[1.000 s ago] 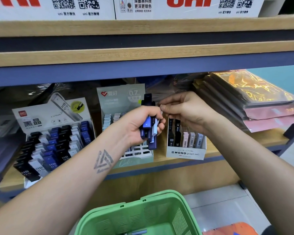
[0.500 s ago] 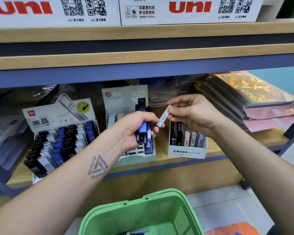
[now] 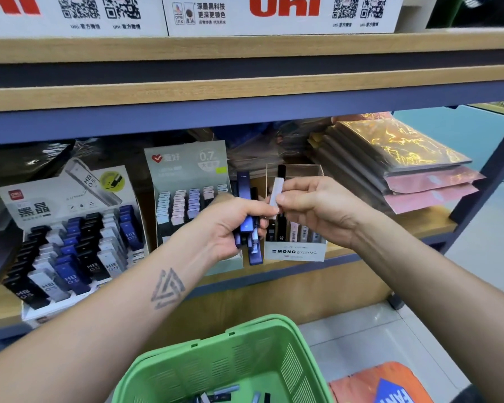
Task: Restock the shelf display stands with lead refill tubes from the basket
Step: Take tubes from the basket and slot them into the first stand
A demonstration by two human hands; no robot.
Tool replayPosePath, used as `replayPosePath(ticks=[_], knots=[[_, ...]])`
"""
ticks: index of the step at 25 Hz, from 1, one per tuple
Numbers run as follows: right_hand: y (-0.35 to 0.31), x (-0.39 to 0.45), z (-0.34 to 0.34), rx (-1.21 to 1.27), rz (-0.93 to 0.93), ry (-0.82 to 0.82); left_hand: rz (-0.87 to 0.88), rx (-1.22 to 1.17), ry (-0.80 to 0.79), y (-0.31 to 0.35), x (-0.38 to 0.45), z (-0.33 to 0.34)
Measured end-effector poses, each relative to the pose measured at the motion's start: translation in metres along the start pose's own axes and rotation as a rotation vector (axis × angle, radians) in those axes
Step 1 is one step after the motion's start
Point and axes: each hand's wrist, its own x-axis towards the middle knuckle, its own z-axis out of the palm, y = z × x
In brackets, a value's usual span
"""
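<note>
Shelf edge (image 3: 274,274) runs below both hands: left hand (image 3: 230,225) clenches blue tubes (image 3: 246,225), right hand (image 3: 317,207) pinches 1 pale tube (image 3: 275,193).

One head-worn camera looks forward and down, close on the shelf (image 3: 245,94), with the basket (image 3: 216,359) at the bottom edge.

Both forearms are bare, no sleeves, watch or rings anywhere in view. The left forearm (image 3: 105,324) has a dark geometric tattoo (image 3: 167,289), interlocking triangle outlines, sitting near the wrist. The right forearm (image 3: 437,289) is plain, nothing marked on it.
</note>
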Motion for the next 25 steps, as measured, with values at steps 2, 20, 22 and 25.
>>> replayPosePath(ticks=[2,20,22,25], knots=[[-0.001,-0.003,-0.007,-0.103,-0.039,0.010,0.045,0.028,0.056,-0.004,0.003,0.006],[-0.007,-0.023,-0.043,-0.156,0.009,0.240,0.026,-0.014,0.140,-0.020,0.009,0.012],[-0.014,-0.025,-0.051,-0.472,-0.070,0.301,-0.100,-0.129,0.081,-0.022,0.008,0.011],[-0.010,-0.024,-0.054,-0.937,-0.110,0.363,-0.171,-0.194,0.072,-0.023,0.009,0.006]])
